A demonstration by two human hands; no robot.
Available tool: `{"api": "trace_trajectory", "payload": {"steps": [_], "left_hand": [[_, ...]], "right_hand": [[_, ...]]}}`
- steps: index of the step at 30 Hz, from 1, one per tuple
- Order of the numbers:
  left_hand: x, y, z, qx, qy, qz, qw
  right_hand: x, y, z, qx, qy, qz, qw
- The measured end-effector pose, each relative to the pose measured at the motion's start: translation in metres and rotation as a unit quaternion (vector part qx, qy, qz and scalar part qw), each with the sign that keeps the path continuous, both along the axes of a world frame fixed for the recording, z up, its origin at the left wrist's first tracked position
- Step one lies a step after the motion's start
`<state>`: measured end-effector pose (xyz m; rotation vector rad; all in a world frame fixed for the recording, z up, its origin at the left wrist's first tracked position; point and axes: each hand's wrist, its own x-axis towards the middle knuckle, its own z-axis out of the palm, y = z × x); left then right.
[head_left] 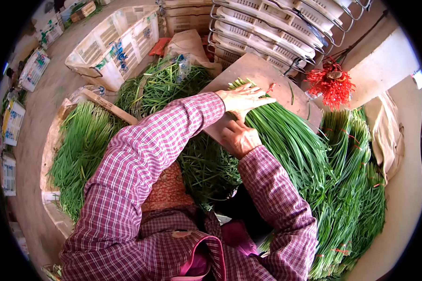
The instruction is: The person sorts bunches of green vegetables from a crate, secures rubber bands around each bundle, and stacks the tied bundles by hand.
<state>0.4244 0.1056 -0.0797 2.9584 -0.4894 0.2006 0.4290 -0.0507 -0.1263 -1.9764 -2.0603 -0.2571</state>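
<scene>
Both hands at green bunch on desk

Head view: a bunch of long-leaved greens (290, 136) is lying on the desk (253, 68), a flat brownish-grey board, and is spilling over its right-hand side. Leaves are looking thin, glossy and bright green, running roughly side by side; paler stem ends are bunching at the upper left, while the leafy part is fanning out and drooping toward the lower right.

Left hand (246, 98) is spreading wide, fingers nearly straight, palm down, resting across the bunch just below the pale ends. Right hand (241, 138) is curling, fingers bent, sitting against the bunch's near side just below the left hand; cannot tell whether it is gripping any leaves.

Around: bundles with red ties (347, 187) are lying to the right, below a hanging cluster of red strips (330, 84). Loose greens (166, 86) are heaping left of the desk. More greens (79, 159) are filling a container at far left. A white crate (112, 47) is standing behind.
</scene>
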Motion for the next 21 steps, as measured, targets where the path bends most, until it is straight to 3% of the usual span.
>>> {"api": "trace_trajectory", "payload": {"steps": [5, 11, 13, 21], "left_hand": [[0.005, 0.003, -0.021, -0.007, -0.071, 0.003, 0.997], [0.001, 0.001, -0.009, 0.018, -0.04, 0.003, 0.999], [-0.001, -0.001, -0.006, 0.019, -0.031, 0.01, 0.999], [0.002, 0.001, -0.006, 0.003, -0.028, 0.013, 1.0]], "right_hand": [[0.005, -0.006, -0.004, 0.009, 0.042, -0.033, 0.999], [0.003, -0.046, 0.012, -0.027, 0.109, -0.081, 0.99], [0.008, -0.047, 0.012, 0.036, 0.105, -0.055, 0.992], [0.002, 0.006, -0.007, -0.016, -0.028, 0.039, 0.999]]}}
